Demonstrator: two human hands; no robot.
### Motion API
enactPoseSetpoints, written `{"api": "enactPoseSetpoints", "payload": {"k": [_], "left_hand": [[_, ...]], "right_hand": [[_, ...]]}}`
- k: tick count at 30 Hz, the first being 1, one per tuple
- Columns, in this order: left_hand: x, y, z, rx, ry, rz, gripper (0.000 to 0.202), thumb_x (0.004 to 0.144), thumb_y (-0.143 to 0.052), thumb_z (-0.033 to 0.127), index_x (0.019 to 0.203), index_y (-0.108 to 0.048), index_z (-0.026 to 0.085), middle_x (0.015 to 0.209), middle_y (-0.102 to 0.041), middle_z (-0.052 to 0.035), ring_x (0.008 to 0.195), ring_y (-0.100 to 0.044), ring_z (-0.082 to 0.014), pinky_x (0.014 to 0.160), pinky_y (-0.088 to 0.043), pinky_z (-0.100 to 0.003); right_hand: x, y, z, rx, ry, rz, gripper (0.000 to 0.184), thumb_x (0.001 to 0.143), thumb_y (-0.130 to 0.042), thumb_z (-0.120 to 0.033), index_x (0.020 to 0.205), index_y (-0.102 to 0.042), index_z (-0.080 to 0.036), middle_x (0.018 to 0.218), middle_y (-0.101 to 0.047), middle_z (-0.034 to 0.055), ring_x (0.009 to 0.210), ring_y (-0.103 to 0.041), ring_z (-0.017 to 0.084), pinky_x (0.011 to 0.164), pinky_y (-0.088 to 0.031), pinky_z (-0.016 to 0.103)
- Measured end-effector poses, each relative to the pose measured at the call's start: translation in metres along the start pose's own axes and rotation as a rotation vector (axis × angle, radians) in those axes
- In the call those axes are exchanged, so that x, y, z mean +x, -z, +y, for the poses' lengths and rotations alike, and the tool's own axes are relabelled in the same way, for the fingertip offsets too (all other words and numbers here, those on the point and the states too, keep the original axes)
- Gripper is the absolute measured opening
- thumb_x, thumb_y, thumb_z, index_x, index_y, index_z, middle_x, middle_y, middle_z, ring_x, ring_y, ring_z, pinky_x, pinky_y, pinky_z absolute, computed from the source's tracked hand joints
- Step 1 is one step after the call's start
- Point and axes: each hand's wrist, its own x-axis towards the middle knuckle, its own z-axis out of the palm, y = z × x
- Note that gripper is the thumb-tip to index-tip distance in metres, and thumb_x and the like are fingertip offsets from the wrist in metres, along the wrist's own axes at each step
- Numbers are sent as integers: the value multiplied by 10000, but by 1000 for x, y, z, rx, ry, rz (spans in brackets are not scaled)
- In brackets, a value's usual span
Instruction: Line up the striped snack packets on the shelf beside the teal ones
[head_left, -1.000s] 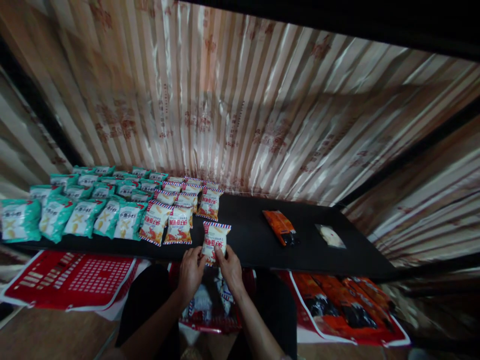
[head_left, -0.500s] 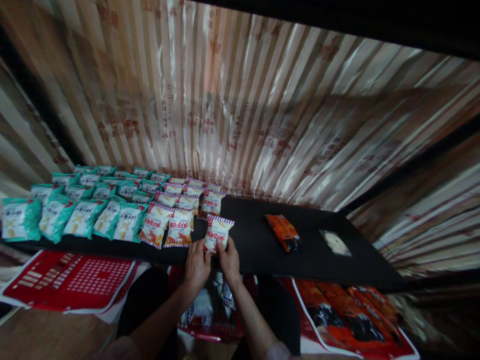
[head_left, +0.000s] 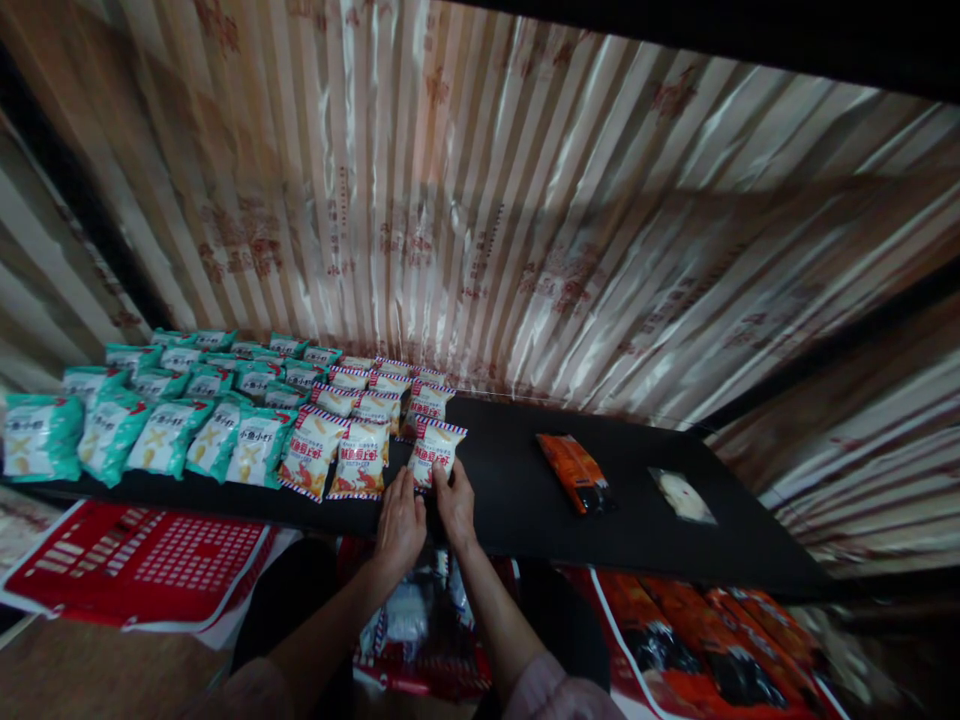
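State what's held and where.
A stripe-edged snack bag, by its lower end: right hand at the lower right corner; left hand at the lower left, its grip unclear.

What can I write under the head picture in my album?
A right hand holds a white snack bag, left hand close by, over a black shelf with teal bags.

Dim light leaves the table (head_left: 502, 480) nearly black. Glare streaks the striped sheet (head_left: 555, 180); the lower right corner blurs.
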Motion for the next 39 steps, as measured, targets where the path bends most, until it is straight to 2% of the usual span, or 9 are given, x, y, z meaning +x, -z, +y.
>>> {"api": "enactPoseSetpoints", "payload": {"k": [9, 18, 24, 28, 36, 39], "left_hand": [[16, 0, 4, -8, 34, -50, 518, 831, -323, 187, 1311, -370, -5, 1408, -351, -209, 1316, -319, -252, 1076, -302, -412], [25, 3, 3, 7, 68, -32, 534, 816, -357, 183, 1314, -367, -11, 1412, -339, -217, 1325, -299, -263, 1084, -286, -415], [27, -3, -2, -9, 75, 20, 526, 815, -370, 190, 1322, -377, 52, 1422, -342, -183, 1320, -310, -257, 1081, -290, -427], [29, -5, -4, -12, 61, 0, 528, 814, -373, 190, 1321, -380, 45, 1427, -327, -190, 1321, -308, -263, 1075, -300, -432], [25, -10, -11, -11, 25, 61, 527, 812, -369, 171, 1326, -381, 59, 1428, -333, -174, 1323, -306, -256, 1080, -298, -433], [25, -11, -10, -20, 18, 61, 537, 804, -368, 156, 1330, -370, 46, 1437, -310, -182, 1333, -282, -258, 1083, -292, -437]], "right_hand": [[18, -10, -2, -160, 92, 109, 488, 795, -451, -504, 1070, -631, -144, 906, -635, 115, 835, -580, 227, 774, -444, 336], [26, -20, -9, -152, 88, 63, 494, 800, -448, -481, 1119, -607, -138, 962, -634, 130, 863, -592, 231, 789, -455, 337], [33, -24, -8, -158, 63, 31, 561, 808, -426, -476, 1269, -492, -163, 1150, -616, 118, 1007, -587, 229, 845, -445, 325], [34, -25, -10, -202, 39, 38, 592, 814, -407, -485, 1296, -462, -146, 1115, -636, 117, 975, -607, 229, 805, -458, 308], [39, -30, -4, -306, 136, 78, 531, 826, -400, -505, 1179, -569, -146, 1001, -633, 140, 936, -562, 260, 833, -426, 370], [39, -31, -1, -311, 178, 128, 553, 822, -411, -518, 1182, -556, -124, 1059, -603, 166, 1012, -520, 277, 891, -392, 399]]}}
